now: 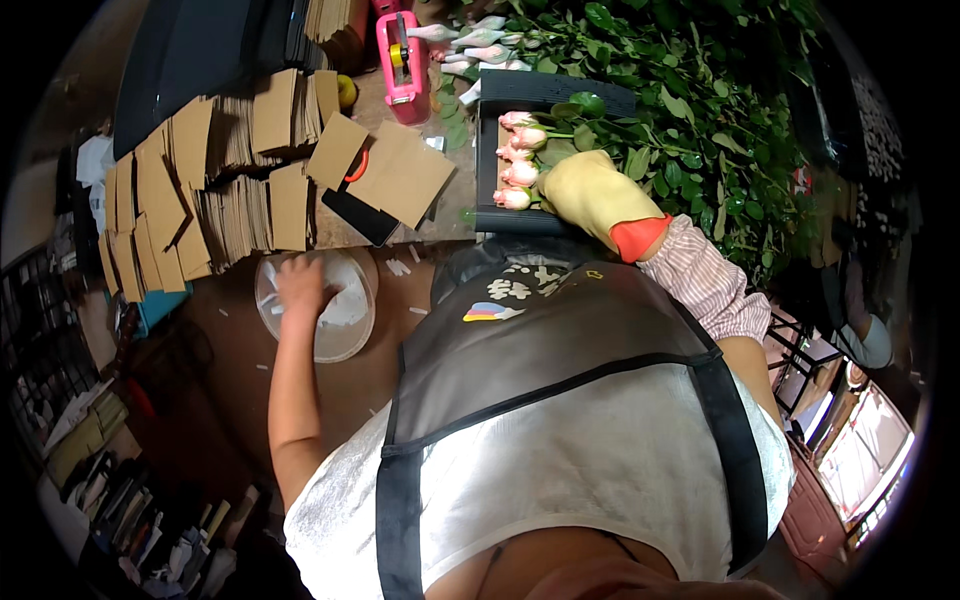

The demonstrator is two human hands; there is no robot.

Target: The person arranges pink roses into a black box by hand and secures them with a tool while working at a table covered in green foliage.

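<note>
My bare left hand [302, 284] reaches into a round translucent tub [362, 338] holding white strips. Its fingers look loosely bent and apart, with nothing visible in them. My right hand [597, 193], in a yellow glove with a red cuff, rests against several pink roses [517, 172]. Their heads lie in a column on a piece of cardboard inside a black frame [548, 221]. The glove hides how its fingers lie on the stems. A pink-striped sleeve [700, 275] covers my right forearm.
Stacked cardboard pieces [232, 215] fill the table's left side, with loose sheets [405, 175] beside them. A pink tape dispenser [402, 75] stands at the back, near wrapped white-pink buds [482, 42]. Leafy green stems [690, 110] pile up at the right.
</note>
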